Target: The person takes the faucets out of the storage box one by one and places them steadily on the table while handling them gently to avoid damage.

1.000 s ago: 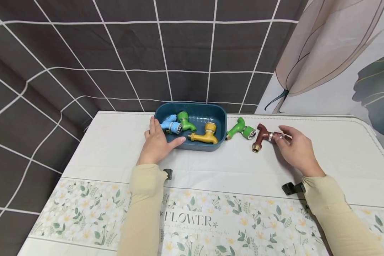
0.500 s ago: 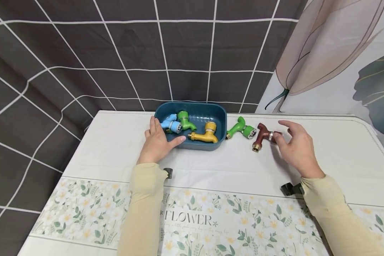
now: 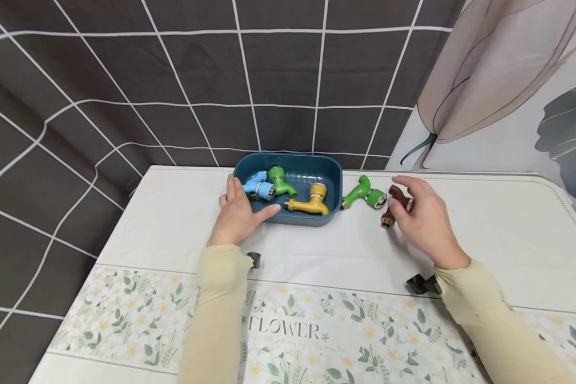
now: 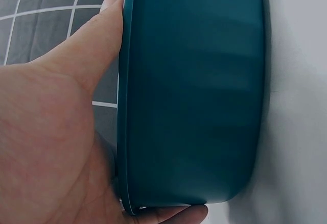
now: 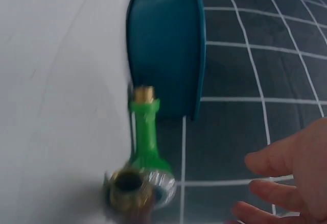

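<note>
In the head view my left hand [image 3: 237,217] rests against the left end of a dark teal plastic bin [image 3: 336,186]. Its thumb [image 4: 89,45] lies along the front rim and its fingers lie along the left wall. Inside the bin are a blue tap [image 3: 256,185], a green tap [image 3: 280,182] and a yellow tap [image 3: 312,201]. A second green tap [image 3: 363,193] lies just right of the bin. Right of that, a brown tap [image 3: 396,202] is partly covered by my right hand [image 3: 424,218], which hovers over it with fingers spread and apart.
A white tabletop with a floral "FLOWER" band [image 3: 285,326] runs toward me. Dark cloth with white grid lines [image 3: 288,69] hangs close behind the bin. A leaf-patterned curtain [image 3: 499,69] hangs at the back right.
My right hand has let go of the brown tap's knob and moved left over its body. The left hand and the bin stay in place.
</note>
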A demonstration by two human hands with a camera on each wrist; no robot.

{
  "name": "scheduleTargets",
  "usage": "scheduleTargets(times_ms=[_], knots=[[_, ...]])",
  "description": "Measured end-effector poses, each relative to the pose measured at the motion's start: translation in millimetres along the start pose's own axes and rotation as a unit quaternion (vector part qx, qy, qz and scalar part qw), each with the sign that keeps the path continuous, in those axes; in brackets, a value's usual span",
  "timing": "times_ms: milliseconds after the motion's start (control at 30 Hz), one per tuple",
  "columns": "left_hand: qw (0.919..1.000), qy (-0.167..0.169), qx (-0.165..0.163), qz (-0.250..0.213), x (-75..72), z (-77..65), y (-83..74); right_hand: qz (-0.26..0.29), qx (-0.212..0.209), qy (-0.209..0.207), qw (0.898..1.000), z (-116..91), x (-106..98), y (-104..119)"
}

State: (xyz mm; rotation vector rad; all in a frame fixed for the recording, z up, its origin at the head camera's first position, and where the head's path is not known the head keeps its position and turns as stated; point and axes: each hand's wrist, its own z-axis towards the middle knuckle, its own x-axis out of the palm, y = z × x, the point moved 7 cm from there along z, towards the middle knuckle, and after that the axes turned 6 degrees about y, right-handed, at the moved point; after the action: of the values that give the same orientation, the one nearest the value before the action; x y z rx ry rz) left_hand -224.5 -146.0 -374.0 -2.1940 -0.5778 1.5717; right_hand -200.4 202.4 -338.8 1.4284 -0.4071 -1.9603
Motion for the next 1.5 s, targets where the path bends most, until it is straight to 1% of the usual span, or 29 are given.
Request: scheduleTargets(times_ms=[133, 300, 467, 633, 833, 1067, 1367, 1500], knots=[[1.0000, 0.000, -0.004, 0.003, -0.4, -0.9, 0.9, 0.010, -0.014, 0.010, 1.000, 4, 8, 15], [1.0000, 0.000, -0.001, 0.004, -0.3, -1.1, 0.6, 0.010, -0.022, 0.024, 0.999, 9, 20, 35], [1.0000, -0.001, 0.002, 0.002, 0.4, -0.4, 0.0, 0.024, -0.022, 0.045, 0.998, 17, 33, 54], [1.0000, -0.003, 0.004, 0.001, -0.9, 0.3, -1.4, 0.038, -0.034, 0.068, 0.996, 23, 45, 69], [1.0000, -0.002, 0.004, 0.002, -0.1, -0.3, -3.0, 0.043, -0.037, 0.091, 0.994, 27, 60, 79], [1.0000, -0.006, -0.002, 0.002, -1.5, -1.7, -2.0, 0.033, -0.049, 0.107, 0.993, 35, 68, 93], [0.9999, -0.007, -0.005, 0.007, -1.6, -0.5, -0.5, 0.031, -0.056, 0.137, 0.989, 43, 82, 101], [0.9999, -0.003, -0.005, 0.009, -0.2, -0.2, 0.0, 0.033, -0.057, 0.151, 0.986, 45, 87, 104]])
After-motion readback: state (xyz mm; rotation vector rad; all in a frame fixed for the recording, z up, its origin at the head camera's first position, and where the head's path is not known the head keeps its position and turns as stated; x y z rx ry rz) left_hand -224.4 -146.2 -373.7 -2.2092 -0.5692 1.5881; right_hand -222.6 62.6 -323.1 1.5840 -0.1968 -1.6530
